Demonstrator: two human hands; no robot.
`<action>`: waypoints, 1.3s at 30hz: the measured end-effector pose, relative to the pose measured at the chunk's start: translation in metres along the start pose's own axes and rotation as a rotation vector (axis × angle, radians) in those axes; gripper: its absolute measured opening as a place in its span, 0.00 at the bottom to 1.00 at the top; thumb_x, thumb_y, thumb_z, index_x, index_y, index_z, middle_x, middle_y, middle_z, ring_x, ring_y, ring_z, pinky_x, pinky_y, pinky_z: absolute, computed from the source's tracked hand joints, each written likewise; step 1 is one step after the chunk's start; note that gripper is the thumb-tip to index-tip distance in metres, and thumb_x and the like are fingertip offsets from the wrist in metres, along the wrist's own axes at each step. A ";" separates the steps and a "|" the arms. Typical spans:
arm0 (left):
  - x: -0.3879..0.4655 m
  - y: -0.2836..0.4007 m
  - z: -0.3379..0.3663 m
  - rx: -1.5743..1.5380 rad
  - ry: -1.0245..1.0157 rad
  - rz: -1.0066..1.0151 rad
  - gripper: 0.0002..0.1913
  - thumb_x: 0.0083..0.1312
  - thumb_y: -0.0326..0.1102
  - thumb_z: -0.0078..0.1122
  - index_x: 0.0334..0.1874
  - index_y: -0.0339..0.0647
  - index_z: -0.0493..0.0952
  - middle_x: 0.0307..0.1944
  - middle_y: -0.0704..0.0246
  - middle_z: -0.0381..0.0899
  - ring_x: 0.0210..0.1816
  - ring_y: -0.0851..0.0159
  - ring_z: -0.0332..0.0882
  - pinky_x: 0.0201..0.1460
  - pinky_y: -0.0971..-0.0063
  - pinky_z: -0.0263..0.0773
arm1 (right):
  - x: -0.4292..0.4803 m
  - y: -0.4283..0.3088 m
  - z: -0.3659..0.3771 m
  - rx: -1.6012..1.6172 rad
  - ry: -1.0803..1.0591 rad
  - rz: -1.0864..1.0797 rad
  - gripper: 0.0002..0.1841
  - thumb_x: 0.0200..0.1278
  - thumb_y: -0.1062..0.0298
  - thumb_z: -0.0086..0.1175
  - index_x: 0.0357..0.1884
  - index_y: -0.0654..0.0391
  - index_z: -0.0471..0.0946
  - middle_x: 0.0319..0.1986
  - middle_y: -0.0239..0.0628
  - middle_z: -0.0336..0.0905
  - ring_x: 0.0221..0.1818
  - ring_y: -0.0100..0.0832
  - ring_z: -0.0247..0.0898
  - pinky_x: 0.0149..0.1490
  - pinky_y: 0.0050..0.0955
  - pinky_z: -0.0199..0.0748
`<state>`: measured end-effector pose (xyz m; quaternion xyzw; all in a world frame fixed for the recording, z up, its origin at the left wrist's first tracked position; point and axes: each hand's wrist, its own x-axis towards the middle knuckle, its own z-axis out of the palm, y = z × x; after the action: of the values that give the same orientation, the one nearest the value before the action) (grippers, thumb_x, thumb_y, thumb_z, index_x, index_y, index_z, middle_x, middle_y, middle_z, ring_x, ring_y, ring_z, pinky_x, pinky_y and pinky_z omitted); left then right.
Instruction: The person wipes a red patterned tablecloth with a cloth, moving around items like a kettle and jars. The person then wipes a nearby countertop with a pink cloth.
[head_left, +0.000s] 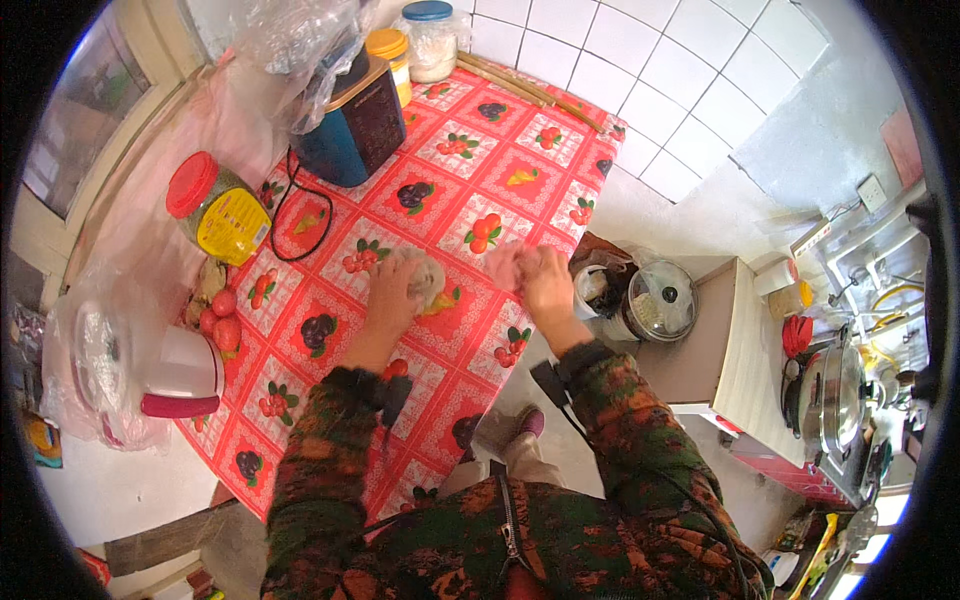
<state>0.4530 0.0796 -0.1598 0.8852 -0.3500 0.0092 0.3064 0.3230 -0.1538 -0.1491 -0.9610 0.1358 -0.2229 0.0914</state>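
Over the red fruit-patterned tablecloth (420, 360), my left hand (396, 289) is closed around a pale, crumpled, greyish thing (427, 279). Blur hides whether that is a thin plastic bag or a cloth. At the table's right edge, my right hand (546, 289) grips a bunched pink cloth (506, 266), which also looks blurred. The two hands are apart, with patterned cloth between them. Part of each held thing is covered by the fingers.
A blue-and-dark appliance (352, 135) with a black cord, a red-lidded jar (217, 206), red round fruits (225, 330) and a white container (180, 367) stand left. Lidded jars (431, 45) and wooden sticks (517, 82) lie along the wall. A glass-lidded pot (662, 300) sits right, below the table.
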 end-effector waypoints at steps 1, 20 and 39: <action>0.014 0.001 0.006 0.025 0.027 -0.086 0.30 0.49 0.32 0.72 0.58 0.49 0.76 0.56 0.58 0.72 0.63 0.45 0.65 0.72 0.50 0.53 | 0.010 0.001 0.004 -0.024 0.025 0.050 0.12 0.56 0.66 0.55 0.44 0.49 0.79 0.45 0.43 0.72 0.47 0.48 0.70 0.46 0.44 0.74; 0.049 0.055 0.048 -0.001 -0.042 0.179 0.31 0.45 0.26 0.68 0.56 0.46 0.75 0.54 0.56 0.74 0.58 0.46 0.68 0.63 0.51 0.62 | -0.015 0.011 0.002 0.085 -0.090 0.093 0.15 0.57 0.68 0.54 0.48 0.51 0.80 0.54 0.41 0.70 0.53 0.47 0.67 0.53 0.42 0.74; 0.144 0.049 0.104 0.162 0.153 -0.116 0.29 0.53 0.26 0.64 0.60 0.45 0.72 0.57 0.57 0.72 0.64 0.49 0.64 0.67 0.49 0.54 | -0.442 0.255 -0.155 0.469 -0.576 1.000 0.25 0.70 0.56 0.43 0.62 0.60 0.69 0.58 0.47 0.74 0.61 0.43 0.69 0.62 0.42 0.69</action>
<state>0.5104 -0.0936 -0.1848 0.9225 -0.2720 0.0872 0.2598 -0.1851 -0.2800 -0.2502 -0.7570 0.4869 0.0911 0.4261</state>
